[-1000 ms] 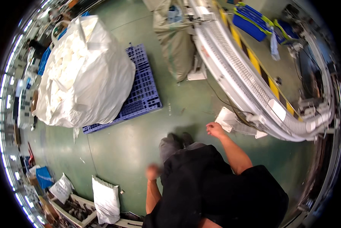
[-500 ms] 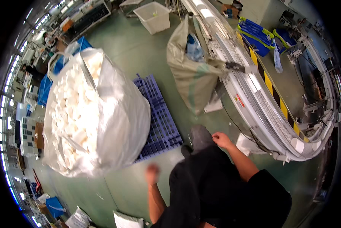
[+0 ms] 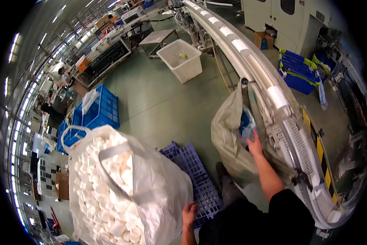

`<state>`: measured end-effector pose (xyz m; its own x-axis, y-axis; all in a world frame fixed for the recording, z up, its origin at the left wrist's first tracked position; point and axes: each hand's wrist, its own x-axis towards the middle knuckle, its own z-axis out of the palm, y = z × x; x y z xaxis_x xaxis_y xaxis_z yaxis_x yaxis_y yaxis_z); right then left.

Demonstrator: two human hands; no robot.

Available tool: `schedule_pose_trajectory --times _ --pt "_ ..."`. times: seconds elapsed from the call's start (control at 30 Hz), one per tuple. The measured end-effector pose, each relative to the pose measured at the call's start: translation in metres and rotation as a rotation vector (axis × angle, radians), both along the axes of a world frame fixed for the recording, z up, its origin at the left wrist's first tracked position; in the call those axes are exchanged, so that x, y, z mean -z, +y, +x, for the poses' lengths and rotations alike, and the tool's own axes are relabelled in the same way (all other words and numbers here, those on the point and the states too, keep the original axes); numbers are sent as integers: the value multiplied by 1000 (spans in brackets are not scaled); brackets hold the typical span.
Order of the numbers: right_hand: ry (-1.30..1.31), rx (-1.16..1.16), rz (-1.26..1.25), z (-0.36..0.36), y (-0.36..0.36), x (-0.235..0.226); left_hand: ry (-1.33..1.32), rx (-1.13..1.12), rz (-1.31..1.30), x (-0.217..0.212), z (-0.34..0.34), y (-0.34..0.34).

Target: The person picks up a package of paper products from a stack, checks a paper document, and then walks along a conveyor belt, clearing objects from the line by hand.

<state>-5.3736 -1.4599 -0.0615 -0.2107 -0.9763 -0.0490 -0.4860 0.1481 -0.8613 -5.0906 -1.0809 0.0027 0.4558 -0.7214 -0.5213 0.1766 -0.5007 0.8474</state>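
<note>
My right hand (image 3: 255,145) reaches into the mouth of a beige woven sack (image 3: 227,134), next to crumpled blue and clear plastic (image 3: 245,124). Its fingers look stretched and apart; whether they touch the plastic I cannot tell. The sack hangs along the side of a curved conveyor (image 3: 292,130). Low in front of me, my left hand (image 3: 189,214) is beside a large white bulk bag (image 3: 163,192), its fingers loosely bent with nothing seen in them. Small white plastic pieces (image 3: 104,204) fill that bag, and a strap loop crosses its top.
A purple slatted pallet (image 3: 200,183) lies on the floor between the bulk bag and my legs. Blue crates (image 3: 106,108) stand behind the bag. Farther off are a white tub (image 3: 183,67) and a metal stand (image 3: 157,37). Beyond the conveyor sits a blue and green basket (image 3: 296,69).
I have moved forward, and my view has tilted up. My right hand has gone from beside my body to the beige sack's mouth. My left hand is now next to the bulk bag.
</note>
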Motion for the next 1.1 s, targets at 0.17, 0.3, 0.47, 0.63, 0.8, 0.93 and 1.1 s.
schedule_pose_trajectory --times 0.17,0.3,0.47,0.63,0.8,0.93,1.1 --pt "-53 107 245 25 -63 27 -54 45 16 -20 71 -92" --pt "-416 163 500 30 -108 18 -102 16 -3 -35 114 -174" --pt "-617 241 594 35 -140 24 -304 150 -10 -20 159 -263" --pt "-560 274 731 38 -169 62 -366 378 35 -36 212 -396" --pt "-635 317 756 30 -165 96 -286 476 72 -9 314 -520" --pt "-398 455 743 101 -211 71 -324 465 42 28 427 -601" --pt "-45 108 968 256 -308 43 -345 451 83 -16 545 -717"
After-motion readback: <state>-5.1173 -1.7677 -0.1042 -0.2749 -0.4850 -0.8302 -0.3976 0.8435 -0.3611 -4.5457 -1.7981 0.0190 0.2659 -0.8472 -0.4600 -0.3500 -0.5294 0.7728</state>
